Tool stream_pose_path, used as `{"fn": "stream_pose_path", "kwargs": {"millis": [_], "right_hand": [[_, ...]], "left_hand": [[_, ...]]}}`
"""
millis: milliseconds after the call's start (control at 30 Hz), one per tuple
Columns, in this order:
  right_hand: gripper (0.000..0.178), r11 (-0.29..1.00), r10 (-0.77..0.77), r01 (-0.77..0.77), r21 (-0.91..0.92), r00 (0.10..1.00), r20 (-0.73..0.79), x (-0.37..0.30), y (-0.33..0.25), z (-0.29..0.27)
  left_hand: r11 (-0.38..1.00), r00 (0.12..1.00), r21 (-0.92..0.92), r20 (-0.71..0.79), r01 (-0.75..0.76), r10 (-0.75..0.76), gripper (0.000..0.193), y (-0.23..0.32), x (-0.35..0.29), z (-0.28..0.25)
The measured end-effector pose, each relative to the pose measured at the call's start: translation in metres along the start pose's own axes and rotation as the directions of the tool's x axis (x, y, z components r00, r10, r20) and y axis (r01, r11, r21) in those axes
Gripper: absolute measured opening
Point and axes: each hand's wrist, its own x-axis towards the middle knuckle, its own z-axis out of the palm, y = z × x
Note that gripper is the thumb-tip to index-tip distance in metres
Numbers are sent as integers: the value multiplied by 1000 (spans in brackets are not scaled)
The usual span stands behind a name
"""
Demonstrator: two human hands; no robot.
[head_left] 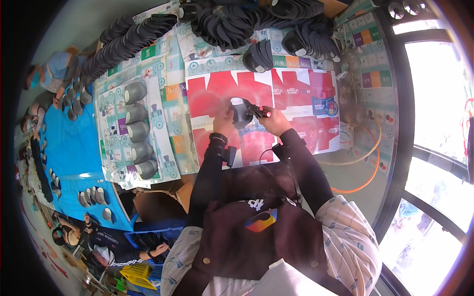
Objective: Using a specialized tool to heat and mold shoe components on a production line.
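Observation:
Over a red-and-white printed sheet [232, 79], my left hand [224, 123] is closed on the edge of a dark grey, rounded piece [242, 116] with a white patch, like a shoe part. My right hand [276, 121] grips a black tool [256, 110] with red ends, like a small spray gun. Its front reaches the right side of the grey piece. A column of similar grey pieces [139, 132] lies to the left on a printed sheet [113, 143].
Stacks of dark curved pieces [222, 24] line the table's far side. An orange hose [368, 182] loops at the right beside a framed window [434, 93]. Left is a blue table [69, 133] with more grey pieces; other people [113, 241] work around it. A cardboard box [163, 204] stands below.

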Motion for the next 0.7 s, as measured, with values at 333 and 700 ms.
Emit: {"fn": "stream_pose_path", "kwargs": {"millis": [333,700], "right_hand": [[21,995,61,-64,-81,998,-32,-11,13,-6],[27,987,119,-131,96,985,122,-8,3,-9]], "left_hand": [[998,1000,-55,0,-9,9,45,7,-4,5],[995,998,-81,13,57,-57,44,22,-15,-3]]}}
